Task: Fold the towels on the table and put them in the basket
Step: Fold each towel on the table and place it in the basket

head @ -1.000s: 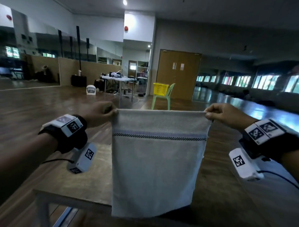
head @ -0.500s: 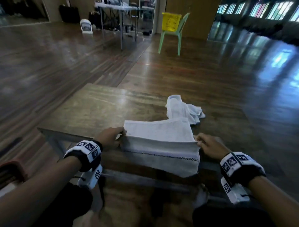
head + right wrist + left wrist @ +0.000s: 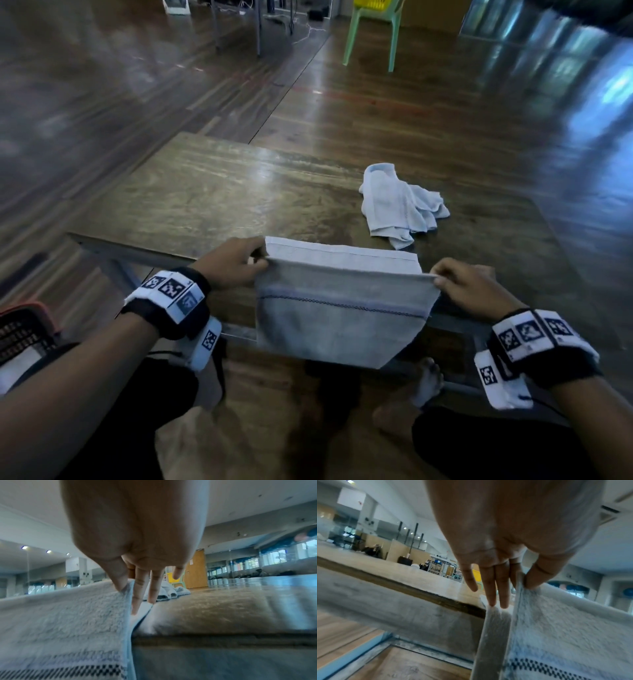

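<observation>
Wooden table (image 3: 212, 192): dark grained top, pale frame along its near edge, standing on a glossy plank floor (image 3: 428, 113). White towel (image 3: 339, 308): one part lies flat on the table top at the near edge, the other hangs down over that edge toward the person; a dark checked band runs across the hanging part. Basket (image 3: 24, 329): orange-rimmed, latticed, at the far left of the head view beside the person's left arm, only partly in frame. Crumpled towel (image 3: 400, 202): white, bunched in a loose heap on the table, beyond the held towel and to its right, well apart from both hands. Green chair (image 3: 373, 37): plastic, on the floor far behind the table, carrying something yellow on its seat. Left hand (image 3: 233, 262): thumb and forefinger pinch the towel's left upper corner; the remaining fingers (image 3: 491, 588) extend straight, tips touching the cloth at the table edge. Right hand (image 3: 469, 287): thumb and forefinger pinch the right upper corner, the other fingers (image 3: 154, 586) pointing down toward the table.
</observation>
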Tool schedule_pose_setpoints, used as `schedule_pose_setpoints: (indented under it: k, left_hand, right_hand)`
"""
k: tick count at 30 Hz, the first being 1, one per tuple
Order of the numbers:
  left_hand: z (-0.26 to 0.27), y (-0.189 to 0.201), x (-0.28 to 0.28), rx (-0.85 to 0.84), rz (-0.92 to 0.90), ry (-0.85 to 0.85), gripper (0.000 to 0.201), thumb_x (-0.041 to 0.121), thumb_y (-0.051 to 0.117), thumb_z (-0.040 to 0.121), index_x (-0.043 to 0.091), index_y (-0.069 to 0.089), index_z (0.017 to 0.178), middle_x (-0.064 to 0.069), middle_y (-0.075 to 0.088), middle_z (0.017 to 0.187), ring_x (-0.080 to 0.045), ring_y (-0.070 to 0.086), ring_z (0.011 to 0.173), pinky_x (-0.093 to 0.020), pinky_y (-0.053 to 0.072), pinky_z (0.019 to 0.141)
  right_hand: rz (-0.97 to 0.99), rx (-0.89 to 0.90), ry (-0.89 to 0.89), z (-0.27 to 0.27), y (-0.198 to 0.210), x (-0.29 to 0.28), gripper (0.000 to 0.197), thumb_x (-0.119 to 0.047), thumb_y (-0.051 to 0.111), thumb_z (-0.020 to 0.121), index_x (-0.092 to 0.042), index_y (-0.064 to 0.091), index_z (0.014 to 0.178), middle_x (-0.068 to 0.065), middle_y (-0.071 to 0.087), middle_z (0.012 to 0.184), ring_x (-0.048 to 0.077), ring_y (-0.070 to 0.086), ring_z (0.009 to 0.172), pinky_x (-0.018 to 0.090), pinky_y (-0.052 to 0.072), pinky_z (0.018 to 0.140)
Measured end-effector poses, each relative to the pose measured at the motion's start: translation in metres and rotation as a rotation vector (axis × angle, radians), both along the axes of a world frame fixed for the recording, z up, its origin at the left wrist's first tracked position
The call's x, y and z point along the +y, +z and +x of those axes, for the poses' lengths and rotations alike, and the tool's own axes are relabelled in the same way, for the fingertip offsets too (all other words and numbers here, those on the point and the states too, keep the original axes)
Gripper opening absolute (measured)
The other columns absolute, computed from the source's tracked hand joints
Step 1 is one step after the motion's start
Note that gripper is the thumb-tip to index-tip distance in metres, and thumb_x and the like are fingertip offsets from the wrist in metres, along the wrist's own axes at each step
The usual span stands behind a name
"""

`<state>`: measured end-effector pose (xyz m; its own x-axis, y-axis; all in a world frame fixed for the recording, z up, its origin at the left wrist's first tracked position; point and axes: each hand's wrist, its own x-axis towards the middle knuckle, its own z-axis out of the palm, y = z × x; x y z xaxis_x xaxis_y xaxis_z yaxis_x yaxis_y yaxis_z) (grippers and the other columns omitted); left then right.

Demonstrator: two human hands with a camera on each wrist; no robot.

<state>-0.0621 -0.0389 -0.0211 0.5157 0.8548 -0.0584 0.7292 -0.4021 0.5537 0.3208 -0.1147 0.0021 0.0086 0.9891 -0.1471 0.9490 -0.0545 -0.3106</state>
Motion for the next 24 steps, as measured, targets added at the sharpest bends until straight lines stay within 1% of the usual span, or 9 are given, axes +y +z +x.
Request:
schedule_pose_setpoints:
  k: [1,4,6,9,11,14,17,20,24]
  left_hand:
    - [0.003,0.002,0.005,-0.046,0.03,0.034,0.013,0.029,0.05,0.086,0.017,0.049,0.079,0.0,0.055,0.077,-0.022,0.051,0.072,-0.027,0.037,0.06]
    - [0.01,0.006,0.024,-0.098,0.146,0.106,0.008,0.019,0.055,0.09,0.013,0.053,0.084,-0.002,0.059,0.08,-0.023,0.057,0.075,-0.029,0.041,0.063]
    - [0.014,0.004,0.036,-0.01,0.188,0.115,0.008,0.02,0.056,0.09,0.013,0.057,0.09,-0.003,0.062,0.086,-0.022,0.059,0.08,-0.029,0.044,0.065]
    - [0.018,-0.001,0.05,0.195,0.134,0.126,0.013,0.023,0.055,0.09,0.013,0.06,0.098,-0.004,0.064,0.097,-0.022,0.059,0.087,-0.034,0.048,0.072]
    - [0.019,-0.004,0.057,0.285,0.104,0.118,0.013,0.022,0.055,0.09,0.014,0.061,0.099,-0.005,0.063,0.102,-0.02,0.057,0.088,-0.033,0.048,0.073]
    - [0.022,-0.005,0.06,0.339,0.097,0.11,0.014,0.02,0.057,0.09,0.012,0.062,0.1,-0.005,0.059,0.103,-0.015,0.05,0.083,-0.026,0.04,0.07]
    - [0.024,-0.005,0.063,0.343,0.085,0.124,0.014,0.018,0.057,0.09,0.01,0.063,0.099,-0.006,0.057,0.104,-0.014,0.046,0.082,-0.025,0.038,0.072]
    - [0.026,-0.004,0.065,0.318,0.082,0.155,0.012,0.013,0.057,0.088,0.007,0.065,0.095,-0.008,0.063,0.099,-0.016,0.049,0.081,-0.025,0.039,0.07]
    - [0.027,-0.001,0.067,0.267,0.069,0.203,0.015,0.008,0.057,0.086,0.001,0.069,0.091,-0.012,0.067,0.094,-0.023,0.058,0.085,-0.026,0.042,0.071]
  right_hand:
    - [0.023,0.048,-0.031,-0.001,0.007,0.005,0.009,-0.021,0.048,0.095,-0.027,0.055,0.093,-0.007,0.06,0.091,0.011,0.05,0.095,0.037,0.025,0.103]
    - [0.085,0.194,-0.102,0.0,0.019,0.025,0.009,-0.016,0.053,0.093,-0.017,0.06,0.098,0.001,0.062,0.095,0.015,0.053,0.092,0.027,0.033,0.082]
    - [0.119,0.217,-0.126,0.003,0.019,0.041,0.009,-0.016,0.055,0.092,-0.015,0.062,0.097,0.002,0.063,0.096,0.016,0.056,0.091,0.027,0.035,0.079]
    - [0.142,0.228,-0.164,0.004,0.007,0.061,0.009,-0.016,0.057,0.09,-0.014,0.065,0.095,0.001,0.064,0.093,0.017,0.058,0.09,0.026,0.036,0.077]
    - [0.122,0.207,-0.141,0.004,-0.006,0.072,0.008,-0.016,0.058,0.09,-0.015,0.065,0.093,0.002,0.065,0.092,0.018,0.059,0.089,0.028,0.039,0.077]
    - [0.052,0.113,-0.078,0.004,-0.022,0.082,0.006,-0.017,0.06,0.089,-0.016,0.065,0.092,-0.001,0.063,0.089,0.018,0.059,0.09,0.032,0.044,0.082]
    - [0.012,0.061,-0.049,0.008,-0.029,0.088,0.004,-0.019,0.064,0.086,-0.022,0.063,0.086,-0.005,0.063,0.085,0.017,0.059,0.09,0.033,0.043,0.088]
    - [-0.01,-0.006,-0.032,0.011,-0.034,0.093,0.013,-0.028,0.065,0.085,-0.034,0.057,0.077,-0.015,0.062,0.081,0.012,0.059,0.089,0.042,0.039,0.096]
    - [-0.015,-0.015,-0.027,0.011,-0.037,0.096,0.005,-0.031,0.064,0.085,-0.032,0.059,0.084,-0.015,0.06,0.083,0.013,0.059,0.092,0.044,0.035,0.1]
